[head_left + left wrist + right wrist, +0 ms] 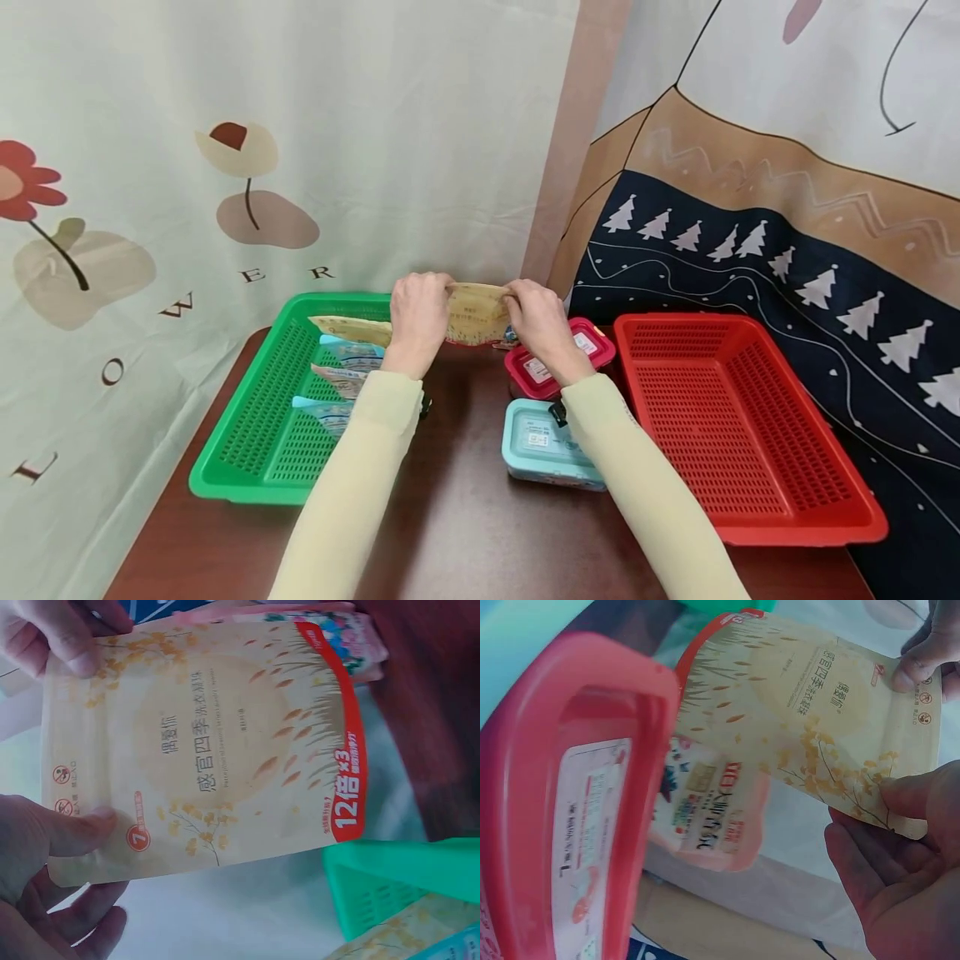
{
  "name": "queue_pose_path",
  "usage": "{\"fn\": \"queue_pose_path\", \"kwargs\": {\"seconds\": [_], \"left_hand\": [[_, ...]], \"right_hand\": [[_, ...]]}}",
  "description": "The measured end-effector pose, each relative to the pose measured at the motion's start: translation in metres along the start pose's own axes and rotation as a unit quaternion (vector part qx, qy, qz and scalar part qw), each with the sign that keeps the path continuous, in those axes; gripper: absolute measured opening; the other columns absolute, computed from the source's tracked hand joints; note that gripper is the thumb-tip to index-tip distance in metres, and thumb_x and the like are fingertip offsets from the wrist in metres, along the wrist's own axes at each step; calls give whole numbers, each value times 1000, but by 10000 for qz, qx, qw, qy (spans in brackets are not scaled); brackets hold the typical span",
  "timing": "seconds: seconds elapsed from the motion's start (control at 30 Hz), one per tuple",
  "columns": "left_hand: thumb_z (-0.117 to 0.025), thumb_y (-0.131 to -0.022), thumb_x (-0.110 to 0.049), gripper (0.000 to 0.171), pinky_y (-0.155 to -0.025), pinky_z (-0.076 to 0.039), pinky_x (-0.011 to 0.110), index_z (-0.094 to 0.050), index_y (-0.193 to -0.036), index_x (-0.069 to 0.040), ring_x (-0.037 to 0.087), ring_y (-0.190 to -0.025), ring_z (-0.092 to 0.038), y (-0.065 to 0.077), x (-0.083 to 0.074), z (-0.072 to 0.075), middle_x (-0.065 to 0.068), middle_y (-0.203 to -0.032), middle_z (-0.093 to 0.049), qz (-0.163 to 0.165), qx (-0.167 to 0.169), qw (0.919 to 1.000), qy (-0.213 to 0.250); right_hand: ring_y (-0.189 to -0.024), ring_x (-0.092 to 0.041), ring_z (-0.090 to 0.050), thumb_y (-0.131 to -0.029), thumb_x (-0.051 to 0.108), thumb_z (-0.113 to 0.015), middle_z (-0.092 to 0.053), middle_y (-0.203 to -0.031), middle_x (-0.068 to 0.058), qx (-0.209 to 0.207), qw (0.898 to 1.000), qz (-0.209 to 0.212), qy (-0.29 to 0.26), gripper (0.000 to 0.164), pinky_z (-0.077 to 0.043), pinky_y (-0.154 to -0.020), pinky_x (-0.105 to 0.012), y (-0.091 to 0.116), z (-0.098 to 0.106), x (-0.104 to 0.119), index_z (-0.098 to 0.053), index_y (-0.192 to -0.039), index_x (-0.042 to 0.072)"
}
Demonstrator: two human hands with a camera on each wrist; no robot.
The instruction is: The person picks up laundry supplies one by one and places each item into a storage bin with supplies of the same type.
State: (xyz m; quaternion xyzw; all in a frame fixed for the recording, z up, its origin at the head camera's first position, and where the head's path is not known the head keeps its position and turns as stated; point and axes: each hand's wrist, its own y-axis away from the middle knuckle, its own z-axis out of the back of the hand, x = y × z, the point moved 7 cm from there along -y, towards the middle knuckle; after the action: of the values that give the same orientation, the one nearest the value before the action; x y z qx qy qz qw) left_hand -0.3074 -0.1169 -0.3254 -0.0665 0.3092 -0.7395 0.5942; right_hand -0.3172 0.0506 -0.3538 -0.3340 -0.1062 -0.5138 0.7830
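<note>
A beige laundry-bead pouch (202,750) with printed yellow leaves and a red lower edge hangs between both hands, beyond the near tabletop. My left hand (420,321) pinches one top corner, thumb on the printed face in the left wrist view. The other top corner is pinched by my right hand (542,325), its thumb and fingers showing in the right wrist view. Behind the pouch, a pink-edged package (709,806) is partly covered. Below my right forearm are a box with a red lid (534,379) and a box with a light blue lid (536,450).
On the left a green basket (247,492) holds several upright pouches (348,354), beige, blue and pinkish. A red basket (795,533) stands on the right of the brown table (465,533). A printed curtain (420,150) hangs close behind the table.
</note>
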Motion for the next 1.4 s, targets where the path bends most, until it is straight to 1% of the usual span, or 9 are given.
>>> {"fn": "queue_pose_path", "kwargs": {"seconds": [0.33,0.53,0.73,0.87,1.0,1.1,1.2,1.3,1.4], "left_hand": [[-71,-98,-8,12,-82,-57,49,-82,-101,-6,34,-92,-67,9,-9,27,12,-96,-78,229,-50,9987,463],[-72,-98,-11,11,-78,-57,48,-82,-101,-6,34,-90,-67,18,-17,40,11,-98,-78,211,-47,9971,730],[-75,-96,-13,11,-73,-57,46,-82,-102,-7,32,-85,-69,26,-22,48,11,-98,-78,174,7,9950,984],[-76,-95,-13,11,-72,-56,45,-83,-101,-7,31,-84,-71,32,-25,54,10,-97,-78,216,17,9925,1203],[-78,-94,-13,10,-65,-52,42,-83,-100,-7,30,-78,-71,36,-26,60,9,-95,-79,268,-24,9895,1421],[-79,-93,-12,10,-57,-43,38,-83,-101,-7,26,-66,-64,40,-26,64,9,-95,-79,310,-52,9859,1644],[-78,-94,-13,10,-51,-34,36,-83,-101,-8,23,-49,-49,44,-26,67,7,-94,-79,384,-55,9810,1902],[-77,-94,-14,10,-48,-32,36,-84,-100,-10,21,-41,-38,48,-24,69,5,-91,-79,497,22,9750,2164],[-77,-95,-16,10,-47,-33,34,-83,-101,-11,20,-41,-38,52,-20,69,4,-91,-78,652,173,9692,2369]], "right_hand": [[-88,-26,-66,-101,10,-66,-72,-104,-13,-414,9985,127,-344,13,-58,-81,-39,13,19,10,-73,-109,3],[-88,-25,-67,-99,12,-71,-72,-104,-12,-486,9953,40,-842,13,-60,-77,-38,24,33,10,-76,-108,4],[-85,-22,-64,-99,15,-71,-72,-102,-10,-472,9892,-257,-1367,14,-59,-71,-34,38,45,8,-76,-108,5],[-84,-20,-63,-99,17,-72,-72,-99,-8,-551,9857,-366,-1547,14,-55,-69,-31,47,51,8,-75,-106,5],[-83,-19,-64,-98,15,-73,-72,-98,-7,-671,9835,-311,-1650,12,-53,-67,-29,54,55,10,-76,-104,5],[-85,-19,-65,-98,14,-74,-73,-99,-7,-747,9814,-278,-1744,11,-53,-67,-28,60,58,13,-76,-104,5],[-86,-18,-65,-97,13,-74,-72,-100,-7,-812,9801,-232,-1798,10,-53,-68,-27,64,62,17,-76,-103,5],[-86,-19,-66,-97,11,-74,-72,-100,-8,-889,9787,-158,-1845,9,-54,-68,-25,68,65,20,-76,-102,4],[-85,-18,-65,-96,10,-75,-71,-99,-7,-949,9769,-66,-1912,6,-54,-68,-22,72,67,24,-76,-99,4]]}}
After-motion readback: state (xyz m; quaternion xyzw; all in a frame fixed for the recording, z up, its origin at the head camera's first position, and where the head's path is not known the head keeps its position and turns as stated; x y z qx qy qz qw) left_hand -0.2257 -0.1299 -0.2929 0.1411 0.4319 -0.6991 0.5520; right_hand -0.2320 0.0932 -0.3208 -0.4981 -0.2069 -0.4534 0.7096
